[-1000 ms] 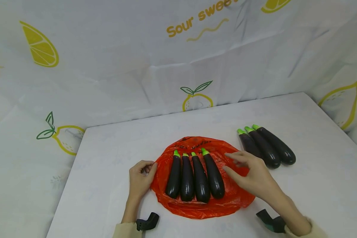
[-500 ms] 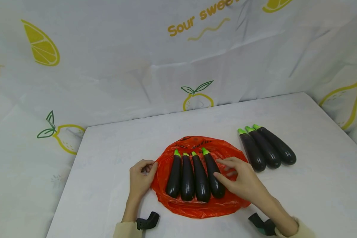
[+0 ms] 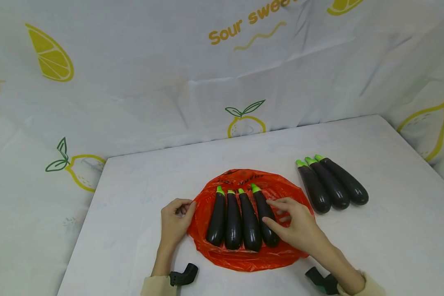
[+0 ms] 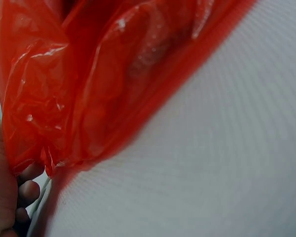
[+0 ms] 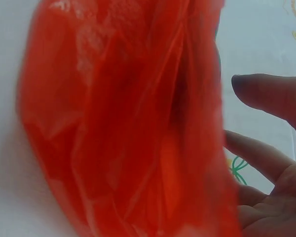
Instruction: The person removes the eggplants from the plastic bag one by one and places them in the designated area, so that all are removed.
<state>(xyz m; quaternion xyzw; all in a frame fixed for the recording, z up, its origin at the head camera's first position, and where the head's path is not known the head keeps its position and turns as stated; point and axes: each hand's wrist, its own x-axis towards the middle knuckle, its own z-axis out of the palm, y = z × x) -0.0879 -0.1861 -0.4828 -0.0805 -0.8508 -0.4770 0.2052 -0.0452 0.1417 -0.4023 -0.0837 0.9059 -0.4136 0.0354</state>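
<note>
Several dark eggplants (image 3: 233, 222) with bright green stem ends lie side by side on a red plastic bag (image 3: 240, 263), spread on the table. My left hand (image 3: 175, 220) pinches the bag's left edge; in the left wrist view the gathered red film (image 4: 44, 113) meets the fingers (image 4: 28, 192). Over the bag's right part is my right hand (image 3: 296, 224), its thumb and index fingertips overlapping the rightmost eggplant (image 3: 263, 205). In the right wrist view, the thumb (image 5: 266, 94) stands apart from the fingers, some of which are partly hidden behind red film.
Three more eggplants (image 3: 333, 185) lie together on the white table (image 3: 144, 181), right of the bag. A white cloth (image 3: 133, 82) printed with lemons hangs behind the table. Black wrist mounts (image 3: 184, 274) sit on both forearms.
My right hand has moved left from the bag's right side to the rightmost eggplant on it, uncovering the loose eggplants behind. My left hand keeps its place at the bag's edge.
</note>
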